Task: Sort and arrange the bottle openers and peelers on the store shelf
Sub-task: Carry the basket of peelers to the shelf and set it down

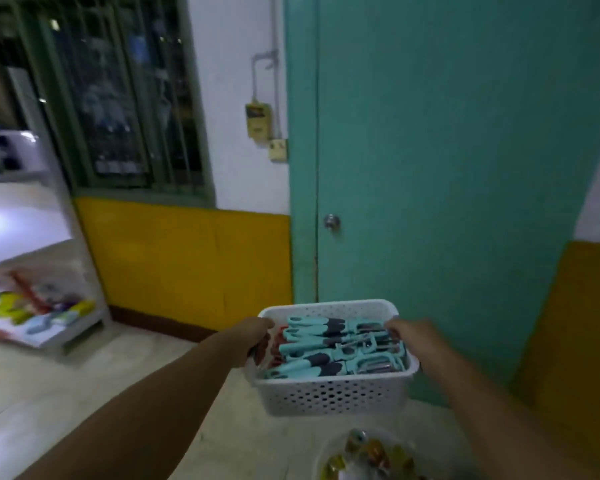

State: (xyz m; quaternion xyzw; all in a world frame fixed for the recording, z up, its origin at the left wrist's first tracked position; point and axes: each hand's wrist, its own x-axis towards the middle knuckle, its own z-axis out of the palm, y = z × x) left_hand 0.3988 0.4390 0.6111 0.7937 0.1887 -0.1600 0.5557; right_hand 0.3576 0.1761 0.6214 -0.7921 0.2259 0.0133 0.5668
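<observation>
The sorting looks barely begun. A white perforated plastic basket [329, 393] hangs in the air between the two hands, well short of any shelf. The left hand [257, 336] grips the basket's left rim with its fingers curled over the edge, and the right hand [413, 341] holds the right rim the same way. Between the hands, inside the basket, lie the teal-handled peelers with dark grey grips [326, 344], stacked roughly side by side with their metal heads towards the right hand. Just beside the left hand some red-handled pieces [278, 341] show under the teal ones; whether they are bottle openers cannot be told.

As a judgement, everything is left to do: carrying the basket over, separating the two kinds and laying them out.

The white store shelf unit [73, 216] stands far to the left of the left hand, and its low tier already carries a blurred jumble of colourful packets [32, 306]. Below the hands is a pale tiled floor [84, 393] — no bench is in view. Under the right forearm sits a clear bowl of small gold and amber items [361, 452]. Beyond the basket rises a teal door [465, 168] with a round metal knob [332, 222]. Above the left hand are a yellow wall panel [187, 265] and a dark window with green bars [118, 98].
</observation>
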